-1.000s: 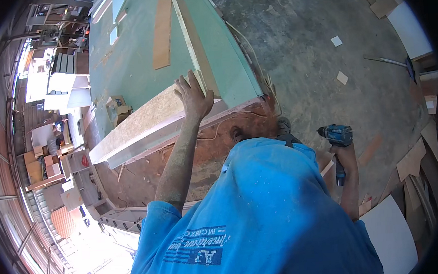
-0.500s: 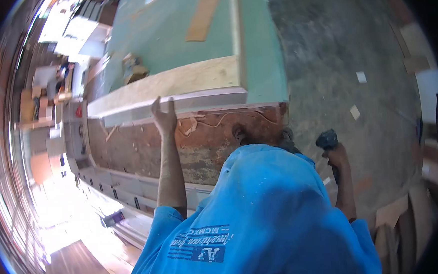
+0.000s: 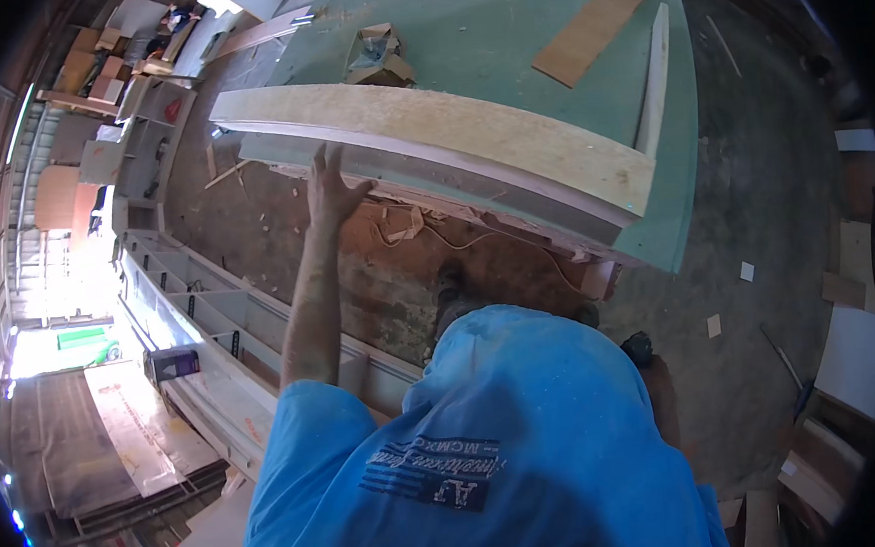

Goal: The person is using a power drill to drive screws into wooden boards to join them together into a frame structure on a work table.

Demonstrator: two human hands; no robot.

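Note:
My left hand is open, fingers spread, at the near side of a long wooden frame piece with a pale plywood face. Its fingertips overlap the piece's lower edge; whether they touch it I cannot tell. This piece lies along the near edge of a green tabletop, and a narrower strip meets its right end. Low at my right side, my right hand is mostly hidden by my blue shirt. It is closed on a dark power drill, of which only the rounded end shows.
On the tabletop are an open cardboard box and a brown board offcut. A long white cabinet carcass stands at left, with a dark box beside it. Scraps and a loose cord lie on the floor near my feet.
The view has swung, so the table and frame now slant down to the right. My left hand's fingers have spread wider. My right hand and the drill have drawn in behind my shirt.

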